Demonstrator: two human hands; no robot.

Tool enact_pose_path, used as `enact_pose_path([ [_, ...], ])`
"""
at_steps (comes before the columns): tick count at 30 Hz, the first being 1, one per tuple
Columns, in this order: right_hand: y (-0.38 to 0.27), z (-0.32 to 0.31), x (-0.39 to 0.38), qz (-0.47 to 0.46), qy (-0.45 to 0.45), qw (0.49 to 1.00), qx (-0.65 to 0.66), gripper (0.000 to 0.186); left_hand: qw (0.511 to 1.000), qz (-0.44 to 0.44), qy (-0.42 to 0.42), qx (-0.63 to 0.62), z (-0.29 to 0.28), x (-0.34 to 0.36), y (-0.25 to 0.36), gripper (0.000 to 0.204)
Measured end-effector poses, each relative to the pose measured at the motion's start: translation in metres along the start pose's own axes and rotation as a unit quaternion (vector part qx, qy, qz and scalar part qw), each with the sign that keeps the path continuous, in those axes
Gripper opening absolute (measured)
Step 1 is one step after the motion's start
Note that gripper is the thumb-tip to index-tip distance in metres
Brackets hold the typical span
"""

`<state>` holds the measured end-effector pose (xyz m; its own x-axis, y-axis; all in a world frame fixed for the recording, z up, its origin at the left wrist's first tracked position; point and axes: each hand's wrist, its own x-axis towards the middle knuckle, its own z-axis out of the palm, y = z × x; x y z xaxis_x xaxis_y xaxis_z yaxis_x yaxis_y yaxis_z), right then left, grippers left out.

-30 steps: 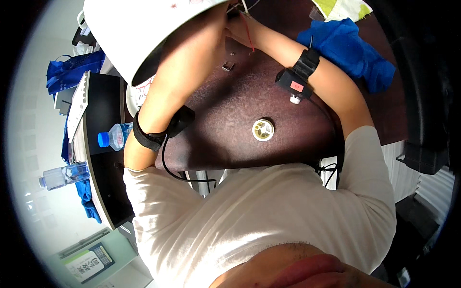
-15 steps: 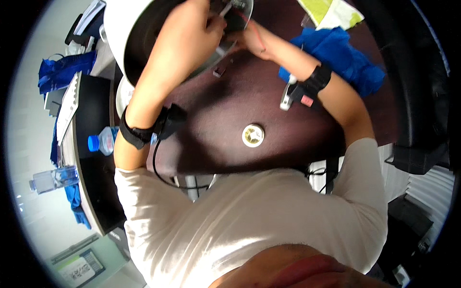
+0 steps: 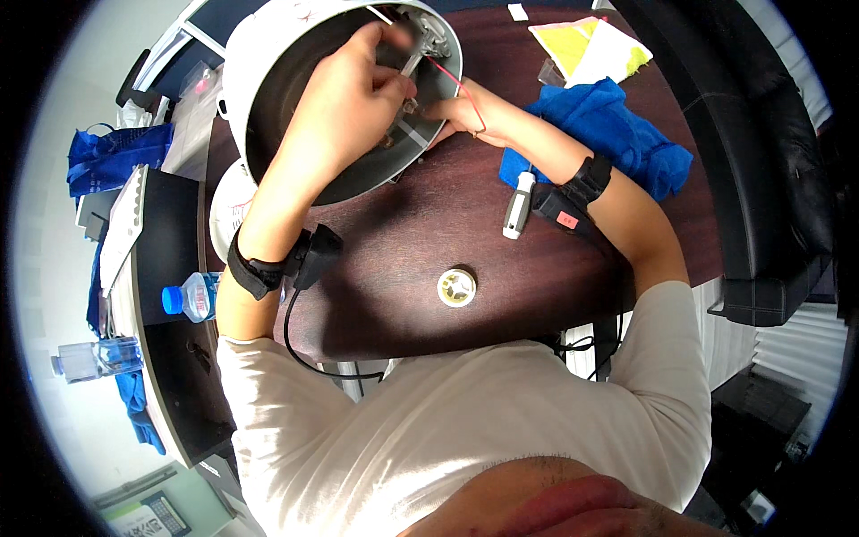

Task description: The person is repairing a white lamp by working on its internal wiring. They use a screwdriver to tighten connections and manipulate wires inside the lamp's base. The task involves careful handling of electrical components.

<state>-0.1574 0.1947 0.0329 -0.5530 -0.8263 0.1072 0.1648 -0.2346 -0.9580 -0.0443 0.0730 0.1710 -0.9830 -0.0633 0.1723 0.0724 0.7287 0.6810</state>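
A white round appliance housing [image 3: 309, 20], dark inside and pot-like, lies tilted with its opening toward me. My left hand [image 3: 353, 103] reaches inside it, index finger stretched and slightly blurred. Between its thumb and fingers sits a slim metal piece [image 3: 411, 66], whose kind I cannot make out. My right hand [image 3: 474, 112] is at the housing's right rim, fingers curled over the edge. A red wire [image 3: 465, 80] runs from the metal parts [image 3: 431, 38] inside the housing toward that hand. What the right fingertips touch inside is partly hidden.
Below my right forearm lies a grey-and-white-handled screwdriver [image 3: 518, 208] beside a blue cloth [image 3: 617, 134]. A small round spool [image 3: 456, 287] rests near the table's front edge. Yellow-and-white packets [image 3: 591, 49] lie far right. Water bottles [image 3: 192, 297] stand at the left.
The view has shifted, so the table and housing appear lower and more of the housing shows. My left index finger has straightened away from the thumb. The right hand stays at the rim.
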Motion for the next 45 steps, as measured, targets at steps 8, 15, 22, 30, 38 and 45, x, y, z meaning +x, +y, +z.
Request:
enact_pose_path([
  [8,0.000,-0.011,0.004,0.013,-0.023,0.999,-0.040,0.038,0.999,-0.035,-0.005,-0.036,0.003,0.015,-0.027,0.034],
  [15,0.001,-0.016,0.019,0.028,-0.045,0.996,-0.066,0.036,0.997,-0.023,-0.018,-0.069,-0.002,0.033,-0.051,0.036],
  [22,0.012,-0.028,0.031,0.084,-0.058,0.987,-0.121,0.035,0.997,-0.040,-0.051,-0.035,-0.014,0.042,-0.026,0.029],
  [30,-0.007,-0.026,0.005,0.175,-0.157,0.918,-0.319,0.046,0.995,-0.005,-0.102,-0.013,-0.010,0.055,-0.014,0.030],
  [38,0.052,0.018,0.003,-0.035,-0.059,0.725,-0.686,0.044,0.991,-0.050,-0.118,0.038,-0.007,0.068,-0.013,0.032],
  [45,0.057,0.024,-0.002,-0.131,-0.031,0.682,-0.719,0.027,0.992,-0.037,-0.123,0.011,0.001,0.074,-0.016,0.027],
])
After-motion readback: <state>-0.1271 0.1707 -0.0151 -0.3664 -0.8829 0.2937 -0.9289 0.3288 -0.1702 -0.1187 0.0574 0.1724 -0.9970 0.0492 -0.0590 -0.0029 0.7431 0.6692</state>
